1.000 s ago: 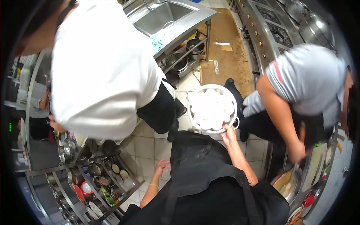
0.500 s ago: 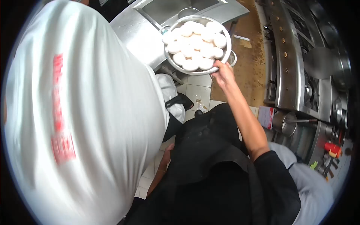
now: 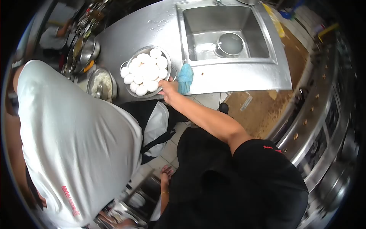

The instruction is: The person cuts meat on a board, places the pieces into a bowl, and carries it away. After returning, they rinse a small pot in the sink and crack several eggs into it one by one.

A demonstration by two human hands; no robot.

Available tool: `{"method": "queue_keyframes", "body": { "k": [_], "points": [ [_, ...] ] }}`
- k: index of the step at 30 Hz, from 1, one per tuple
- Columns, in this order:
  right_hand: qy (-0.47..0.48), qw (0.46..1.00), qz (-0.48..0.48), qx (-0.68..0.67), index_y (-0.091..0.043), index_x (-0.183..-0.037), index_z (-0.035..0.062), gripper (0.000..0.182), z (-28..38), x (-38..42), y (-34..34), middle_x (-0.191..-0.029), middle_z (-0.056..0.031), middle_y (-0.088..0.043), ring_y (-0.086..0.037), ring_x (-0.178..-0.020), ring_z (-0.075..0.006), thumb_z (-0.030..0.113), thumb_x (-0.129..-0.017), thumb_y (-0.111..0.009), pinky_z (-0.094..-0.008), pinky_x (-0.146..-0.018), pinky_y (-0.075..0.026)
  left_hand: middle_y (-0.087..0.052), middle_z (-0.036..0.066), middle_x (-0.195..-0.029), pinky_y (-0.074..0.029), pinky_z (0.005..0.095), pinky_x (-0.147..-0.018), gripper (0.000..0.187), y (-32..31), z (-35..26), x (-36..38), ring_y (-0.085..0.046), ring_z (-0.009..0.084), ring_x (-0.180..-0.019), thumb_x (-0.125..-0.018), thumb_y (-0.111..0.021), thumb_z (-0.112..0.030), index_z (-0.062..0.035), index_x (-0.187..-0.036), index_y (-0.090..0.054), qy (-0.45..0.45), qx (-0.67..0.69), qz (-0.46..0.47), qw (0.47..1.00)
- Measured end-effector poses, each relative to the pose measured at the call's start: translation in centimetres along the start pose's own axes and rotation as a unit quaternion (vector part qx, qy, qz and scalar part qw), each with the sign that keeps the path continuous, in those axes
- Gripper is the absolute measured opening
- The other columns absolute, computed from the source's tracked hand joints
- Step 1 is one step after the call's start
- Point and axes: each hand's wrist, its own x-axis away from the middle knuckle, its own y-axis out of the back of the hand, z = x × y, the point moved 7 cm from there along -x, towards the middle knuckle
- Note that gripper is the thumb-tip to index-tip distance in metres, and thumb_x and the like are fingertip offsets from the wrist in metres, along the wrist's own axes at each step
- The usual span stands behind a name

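the right hand (image 3: pixel 168 91) grips the near rim of a two-handled metal pan (image 3: pixel 143 96), its fingers closed on the edge. white egg-like pieces (image 3: pixel 146 72) fill the pan beyond the fingers; a blue cloth (image 3: pixel 185 78) lies just beside them on the steel counter (image 3: pixel 236 78). the left hand (image 3: pixel 166 171) hangs low, well apart; i cannot tell how far its fingers open.

glossy metal counter (image 3: pixel 152 32), shiny metal sink (image 3: pixel 221 23), metal pan (image 3: pixel 168 60), smooth eggs (image 3: pixel 144 72); crumpled blue cloth (image 3: pixel 185 78)
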Motion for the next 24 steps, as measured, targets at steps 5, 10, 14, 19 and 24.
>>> {"method": "queue_keyframes", "body": {
  "k": [5,10,14,19,24],
  "points": [
    [-0.062,0.989,0.131,0.026,-0.042,-0.126,0.0071,0.056,-1.2,-2.9,1.1,-0.108,-0.0097,-0.058,-0.059,-0.094,-0.0253,-0.003,-0.073,-0.058,-0.0421,-0.076,-0.051,-0.060,0.016,-0.113,-0.048,0.0349,-0.082,0.039,-13.7,7.1,1.1,-0.062,0.0202,-0.088,-0.089,-0.048,-0.014,-0.0025,-0.126,-0.044,-0.045,0.300,0.106,0.947],
    [-0.111,0.940,0.280,0.163,-0.042,-0.122,0.0037,0.037,11.1,-2.6,8.2,-0.104,-0.0179,-0.061,-0.063,-0.079,-0.0260,0.012,-0.087,-0.053,-0.0387,-0.077,-0.053,-0.063,0.013,-0.101,-0.046,0.0265,-0.082,0.032,-25.6,-3.3,5.4,-0.061,0.0163,-0.089,-0.088,-0.050,0.002,0.0022,-0.120,-0.048,-0.219,0.036,0.115,0.968],
    [-0.098,0.955,0.262,-0.103,-0.050,-0.108,0.0024,0.023,26.7,-14.9,18.4,-0.083,-0.0143,-0.062,-0.061,-0.069,-0.0183,0.017,-0.090,-0.049,-0.0260,-0.055,-0.048,-0.063,0.007,-0.087,-0.045,0.0286,-0.077,0.014,-34.8,-19.6,11.9,-0.056,0.0144,-0.081,-0.091,-0.051,-0.009,0.0009,-0.095,-0.061,-0.372,-0.056,0.051,0.925],
    [-0.046,0.983,0.127,-0.127,-0.053,-0.089,0.0059,0.018,35.7,-28.3,18.0,-0.076,-0.0072,-0.061,-0.055,-0.060,-0.0149,0.024,-0.086,-0.054,-0.0269,-0.050,-0.042,-0.064,0.012,-0.092,-0.046,0.0313,-0.080,0.019,-43.4,-41.0,16.7,-0.061,0.0223,-0.088,-0.084,-0.050,0.003,0.0015,-0.098,-0.062,-0.558,-0.114,0.064,0.820],
    [0.071,0.967,0.239,-0.057,-0.061,-0.087,0.0046,0.023,38.6,-32.2,16.3,-0.071,-0.0082,-0.062,-0.053,-0.057,-0.0190,0.023,-0.089,-0.048,-0.0306,-0.052,-0.041,-0.057,0.018,-0.115,-0.044,0.0387,-0.090,0.034,-55.9,-51.6,7.5,-0.054,0.0340,-0.107,-0.078,-0.054,0.001,0.0003,-0.112,-0.057,-0.554,-0.335,0.113,0.754]
  ]
}}
